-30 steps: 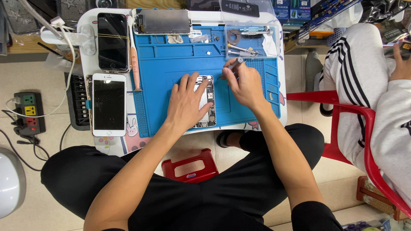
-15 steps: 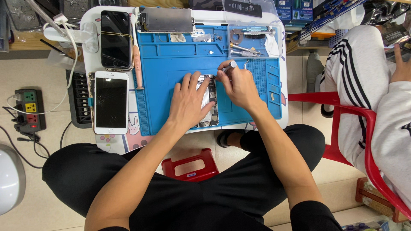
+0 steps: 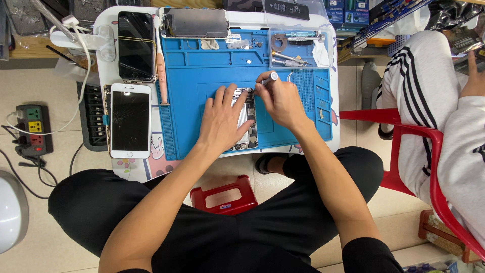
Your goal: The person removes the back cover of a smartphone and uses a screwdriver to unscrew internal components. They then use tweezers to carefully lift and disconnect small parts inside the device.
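Note:
An opened phone body (image 3: pixel 247 123) with bare circuitry lies on the blue work mat (image 3: pixel 192 76). My left hand (image 3: pixel 221 120) rests flat on its left side, fingers spread, pinning it down. My right hand (image 3: pixel 281 100) is closed around a small silver-capped screwdriver (image 3: pixel 270 78), whose tip points down at the top of the phone body. The tip itself is hidden by my fingers.
A white phone (image 3: pixel 130 120) and a black phone (image 3: pixel 135 45) lie left of the mat; a detached screen (image 3: pixel 194 23) lies at the top. A clear tool tray (image 3: pixel 300 48) sits top right. A power strip (image 3: pixel 32 129) is on the floor, and a seated person (image 3: pixel 444 121) on a red chair is at right.
My right hand with the screwdriver has shifted slightly left toward the top of the phone body. My left hand has stayed on the phone.

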